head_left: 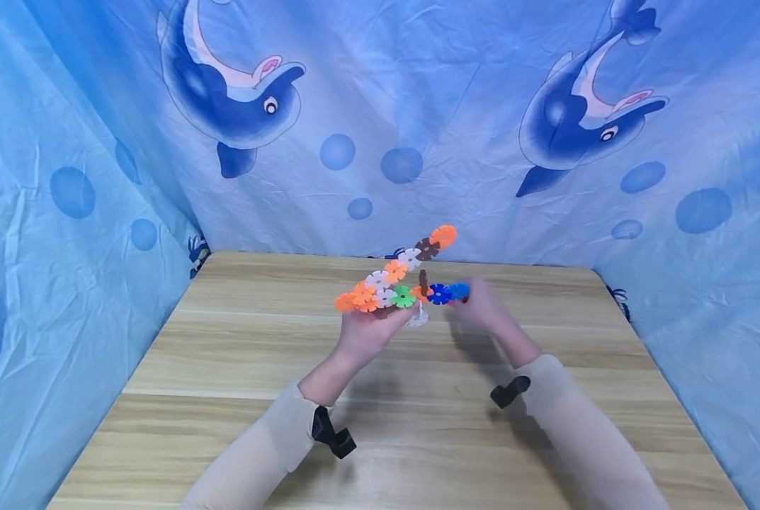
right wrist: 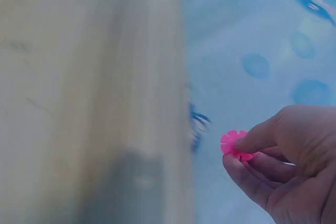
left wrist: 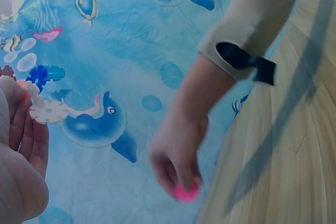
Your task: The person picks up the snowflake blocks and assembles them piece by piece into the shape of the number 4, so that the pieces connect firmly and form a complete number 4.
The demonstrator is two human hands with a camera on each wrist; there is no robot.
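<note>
My left hand (head_left: 368,334) grips a chain of interlocking notched plastic discs (head_left: 395,270), held up over the table. One row slants up to an orange disc (head_left: 444,236) and a brown disc (head_left: 426,248). The other row runs rightward through a green disc (head_left: 403,297) to a dark blue disc (head_left: 439,295) and a lighter blue disc (head_left: 459,291). A white disc (left wrist: 48,111) juts out near my left fingers in the left wrist view. Between thumb and fingers, my right hand (head_left: 484,306) pinches a pink disc (right wrist: 230,140), close to the blue end in the head view.
The wood-grain table (head_left: 239,368) lies beneath both hands. Blue cloth with printed dolphins (head_left: 469,85) hangs behind it and at both sides. A black mount (head_left: 333,432) is strapped to the left wrist, another black mount (head_left: 510,392) to the right.
</note>
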